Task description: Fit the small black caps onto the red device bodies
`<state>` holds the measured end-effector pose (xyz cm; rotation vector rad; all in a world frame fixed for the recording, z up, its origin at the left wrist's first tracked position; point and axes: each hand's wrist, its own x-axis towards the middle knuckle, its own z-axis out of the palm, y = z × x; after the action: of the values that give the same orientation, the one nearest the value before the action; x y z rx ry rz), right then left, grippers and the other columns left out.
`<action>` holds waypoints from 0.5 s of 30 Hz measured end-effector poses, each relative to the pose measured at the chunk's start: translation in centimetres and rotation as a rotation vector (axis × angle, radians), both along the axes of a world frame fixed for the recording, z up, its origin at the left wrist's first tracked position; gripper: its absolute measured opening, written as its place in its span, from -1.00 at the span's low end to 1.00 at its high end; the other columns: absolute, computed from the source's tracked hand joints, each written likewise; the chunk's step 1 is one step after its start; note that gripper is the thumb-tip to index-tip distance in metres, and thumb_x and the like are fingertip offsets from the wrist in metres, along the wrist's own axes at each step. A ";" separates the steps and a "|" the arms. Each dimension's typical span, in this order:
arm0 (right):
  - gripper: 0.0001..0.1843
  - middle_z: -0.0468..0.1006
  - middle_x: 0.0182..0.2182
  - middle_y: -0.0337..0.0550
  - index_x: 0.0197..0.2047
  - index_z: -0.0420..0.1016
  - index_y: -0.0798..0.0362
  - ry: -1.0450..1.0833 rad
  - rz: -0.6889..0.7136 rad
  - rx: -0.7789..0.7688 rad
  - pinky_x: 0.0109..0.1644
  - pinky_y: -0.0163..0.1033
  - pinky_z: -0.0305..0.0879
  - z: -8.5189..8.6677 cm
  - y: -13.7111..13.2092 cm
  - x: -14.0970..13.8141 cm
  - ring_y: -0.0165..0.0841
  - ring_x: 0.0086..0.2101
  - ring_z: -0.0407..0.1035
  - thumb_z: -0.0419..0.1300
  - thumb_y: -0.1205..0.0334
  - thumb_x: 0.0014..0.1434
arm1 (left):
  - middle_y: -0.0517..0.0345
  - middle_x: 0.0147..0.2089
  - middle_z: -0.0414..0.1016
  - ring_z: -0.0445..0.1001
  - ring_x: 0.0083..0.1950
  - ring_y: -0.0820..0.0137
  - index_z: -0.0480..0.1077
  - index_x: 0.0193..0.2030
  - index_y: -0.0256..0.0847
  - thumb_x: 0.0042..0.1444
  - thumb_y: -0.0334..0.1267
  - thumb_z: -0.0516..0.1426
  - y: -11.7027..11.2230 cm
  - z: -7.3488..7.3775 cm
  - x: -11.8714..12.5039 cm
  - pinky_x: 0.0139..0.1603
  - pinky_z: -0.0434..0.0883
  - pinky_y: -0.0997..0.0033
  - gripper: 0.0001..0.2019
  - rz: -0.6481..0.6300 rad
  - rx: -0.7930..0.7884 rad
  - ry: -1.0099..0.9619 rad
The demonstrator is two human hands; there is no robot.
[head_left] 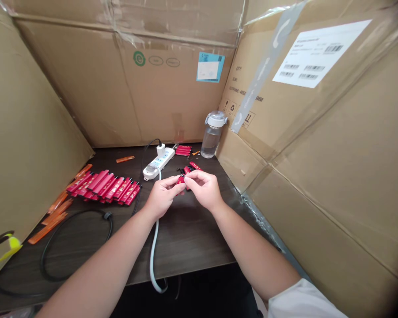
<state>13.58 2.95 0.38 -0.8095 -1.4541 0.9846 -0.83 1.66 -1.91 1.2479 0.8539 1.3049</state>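
Both my hands meet over the middle of the dark table [192,238]. My left hand [162,196] and my right hand [202,187] pinch one small red piece [182,179] between their fingertips. Just behind the hands lie a few more small red pieces [192,168] with black ends. A row of several flat red sticks [106,186] lies to the left of my left hand. Another small stack of red sticks [183,150] sits at the back.
A white power strip [158,164] with a plug lies behind the hands, its pale cable [153,247] running toward me. A clear bottle [212,134] stands at the back right. Orange strips [58,207] lie left. A black cable [76,238] loops there. Cardboard walls [318,154] enclose the table.
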 end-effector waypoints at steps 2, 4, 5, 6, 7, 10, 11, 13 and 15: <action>-0.88 0.50 -0.44 -0.17 -0.42 0.51 0.08 -0.063 -0.055 0.123 -0.37 -0.29 0.36 0.0 -0.2 -0.1 -0.41 -0.46 0.37 0.24 0.21 0.05 | 0.13 -0.28 0.48 0.38 -0.35 0.48 0.54 -0.17 -0.21 -0.04 -0.21 0.27 0.0 0.0 0.0 -0.26 0.39 0.41 -0.74 -0.010 -0.003 -0.027; -0.88 0.48 -0.42 -0.15 -0.41 0.50 0.08 -0.121 -0.084 0.221 -0.36 -0.29 0.36 0.1 -0.5 -0.2 -0.40 -0.43 0.36 0.20 0.23 0.10 | 0.13 -0.29 0.47 0.39 -0.34 0.49 0.55 -0.19 -0.22 -0.03 -0.22 0.27 0.0 0.0 -0.1 -0.25 0.39 0.42 -0.76 -0.010 0.027 -0.018; -0.88 0.48 -0.41 -0.15 -0.41 0.49 0.08 -0.141 -0.090 0.261 -0.35 -0.29 0.36 0.2 -0.6 -0.2 -0.40 -0.41 0.36 0.19 0.24 0.11 | 0.13 -0.30 0.46 0.39 -0.33 0.48 0.55 -0.20 -0.23 -0.02 -0.22 0.26 0.0 0.1 -0.1 -0.24 0.39 0.43 -0.77 -0.006 0.045 -0.008; -0.88 0.47 -0.41 -0.15 -0.41 0.48 0.07 -0.154 -0.093 0.295 -0.35 -0.29 0.36 0.2 -0.7 -0.2 -0.39 -0.39 0.36 0.18 0.25 0.13 | 0.13 -0.30 0.46 0.39 -0.33 0.48 0.55 -0.21 -0.23 -0.02 -0.22 0.26 -0.1 0.1 -0.1 -0.24 0.40 0.43 -0.78 -0.002 0.061 0.002; -0.89 0.47 -0.40 -0.14 -0.40 0.48 0.07 -0.163 -0.096 0.326 -0.35 -0.29 0.36 0.3 -0.8 -0.1 -0.39 -0.38 0.36 0.17 0.27 0.14 | 0.13 -0.31 0.45 0.40 -0.32 0.47 0.55 -0.22 -0.23 -0.02 -0.22 0.26 -0.1 0.1 -0.1 -0.23 0.40 0.43 -0.79 0.003 0.077 0.011; -0.92 0.47 -0.38 -0.13 -0.37 0.48 0.06 -0.190 -0.110 0.427 -0.36 -0.28 0.35 0.5 -1.0 0.0 -0.38 -0.37 0.36 0.16 0.31 0.14 | 0.12 -0.29 0.44 0.40 -0.28 0.44 0.55 -0.22 -0.22 -0.01 -0.22 0.25 -0.1 0.2 -0.2 -0.20 0.41 0.41 -0.79 0.005 0.121 0.029; -0.92 0.47 -0.37 -0.13 -0.35 0.48 0.06 -0.199 -0.115 0.460 -0.36 -0.28 0.34 0.6 -1.0 0.1 -0.38 -0.36 0.36 0.16 0.33 0.14 | 0.12 -0.28 0.44 0.40 -0.26 0.43 0.55 -0.22 -0.22 0.00 -0.22 0.25 -0.1 0.2 -0.2 -0.20 0.41 0.41 -0.80 0.002 0.136 0.034; -0.92 0.46 -0.37 -0.13 -0.33 0.49 0.06 -0.209 -0.121 0.515 -0.36 -0.28 0.34 0.6 -1.1 0.2 -0.38 -0.36 0.37 0.16 0.35 0.14 | 0.12 -0.26 0.44 0.40 -0.24 0.42 0.55 -0.22 -0.21 0.01 -0.22 0.24 -0.2 0.3 -0.2 -0.19 0.40 0.42 -0.81 0.008 0.169 0.048; -0.92 0.46 -0.37 -0.13 -0.32 0.49 0.06 -0.213 -0.118 0.547 -0.34 -0.26 0.35 0.6 -1.1 0.2 -0.38 -0.36 0.36 0.16 0.35 0.14 | 0.12 -0.27 0.43 0.39 -0.22 0.42 0.55 -0.23 -0.21 0.01 -0.22 0.24 -0.2 0.5 -0.2 -0.19 0.39 0.43 -0.81 0.026 0.203 0.081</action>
<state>13.81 1.88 1.01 -0.5954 -1.7285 0.3826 -1.06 1.43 -1.41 1.4608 0.8117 1.3961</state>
